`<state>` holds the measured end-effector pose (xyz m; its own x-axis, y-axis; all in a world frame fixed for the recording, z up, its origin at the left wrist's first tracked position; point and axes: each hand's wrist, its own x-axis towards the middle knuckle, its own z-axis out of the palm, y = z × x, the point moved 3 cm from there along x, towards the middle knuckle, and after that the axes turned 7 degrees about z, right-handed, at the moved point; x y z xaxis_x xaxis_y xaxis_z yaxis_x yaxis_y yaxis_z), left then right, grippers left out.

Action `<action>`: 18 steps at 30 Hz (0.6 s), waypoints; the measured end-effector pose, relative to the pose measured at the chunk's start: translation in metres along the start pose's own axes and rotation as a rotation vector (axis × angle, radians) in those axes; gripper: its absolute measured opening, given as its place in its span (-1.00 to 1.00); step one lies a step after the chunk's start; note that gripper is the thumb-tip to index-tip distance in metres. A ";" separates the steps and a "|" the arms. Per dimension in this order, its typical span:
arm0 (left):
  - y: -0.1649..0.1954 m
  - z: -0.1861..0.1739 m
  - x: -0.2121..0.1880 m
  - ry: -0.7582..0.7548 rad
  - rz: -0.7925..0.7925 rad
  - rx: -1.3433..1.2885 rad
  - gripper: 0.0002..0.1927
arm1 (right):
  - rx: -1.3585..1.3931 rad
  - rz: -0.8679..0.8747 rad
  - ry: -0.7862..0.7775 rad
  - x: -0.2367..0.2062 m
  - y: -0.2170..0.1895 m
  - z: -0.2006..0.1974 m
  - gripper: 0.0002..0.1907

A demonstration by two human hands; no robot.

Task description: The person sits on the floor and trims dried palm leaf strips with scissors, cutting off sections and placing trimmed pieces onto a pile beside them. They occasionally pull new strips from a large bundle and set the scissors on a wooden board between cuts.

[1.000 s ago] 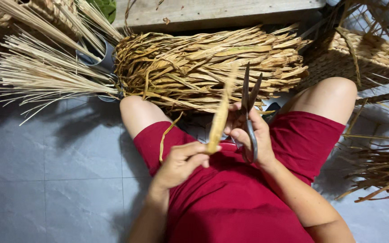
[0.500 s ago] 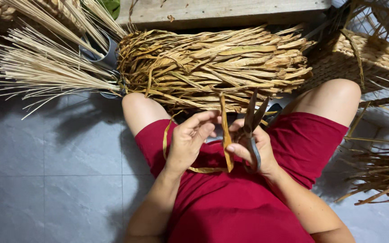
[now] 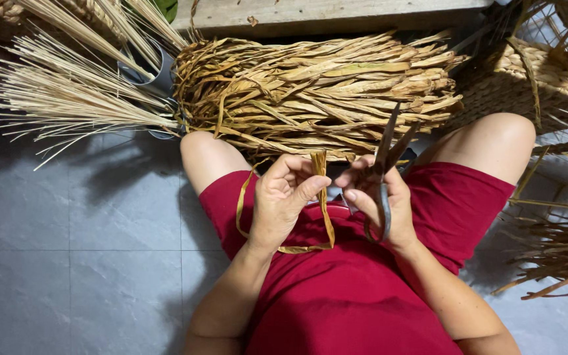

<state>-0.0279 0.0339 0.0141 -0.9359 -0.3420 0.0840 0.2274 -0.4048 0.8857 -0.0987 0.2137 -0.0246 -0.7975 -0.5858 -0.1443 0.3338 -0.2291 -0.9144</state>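
My left hand (image 3: 286, 197) pinches a long dried leaf strip (image 3: 323, 200) between thumb and fingers, just above my red-clothed lap. The strip hangs down and loops back under the wrist. My right hand (image 3: 381, 204) holds dark scissors (image 3: 384, 164) with their blades open and pointing up. Its fingertips sit close to the top of the strip, beside my left hand. Both hands are in front of a big bundle of dried leaves (image 3: 323, 92) that lies across my knees.
A sheaf of thin pale stalks (image 3: 67, 98) fans out at the upper left beside a grey pot (image 3: 156, 72). A woven basket (image 3: 547, 72) stands at the upper right, loose dried leaves (image 3: 560, 256) at the right. Wooden board (image 3: 336, 13) behind; grey tiled floor (image 3: 67, 263).
The strip stood upright and straight a second ago; now it is bent over and looped below my left hand. My left hand has risen toward the right hand and the scissors.
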 end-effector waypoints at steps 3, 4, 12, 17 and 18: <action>0.003 0.004 -0.004 -0.025 -0.028 0.001 -0.83 | 0.027 -0.029 0.000 0.001 -0.011 0.006 -0.51; 0.003 0.005 -0.005 -0.034 -0.040 -0.007 -0.83 | 0.036 -0.034 -0.005 0.002 -0.015 0.008 -0.50; 0.005 0.007 -0.011 -0.073 -0.030 0.065 -0.84 | 0.196 -0.133 -0.144 0.009 -0.034 0.026 -0.46; 0.005 0.010 -0.016 -0.092 -0.044 0.108 -0.85 | 0.234 -0.007 -0.091 0.011 -0.030 0.027 -0.46; 0.005 0.011 -0.016 -0.096 -0.041 0.098 -0.86 | 0.238 0.021 -0.080 0.011 -0.030 0.025 -0.45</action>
<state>-0.0142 0.0463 0.0224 -0.9665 -0.2419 0.0857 0.1652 -0.3307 0.9292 -0.1052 0.1942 0.0110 -0.7501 -0.6497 -0.1235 0.4663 -0.3871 -0.7955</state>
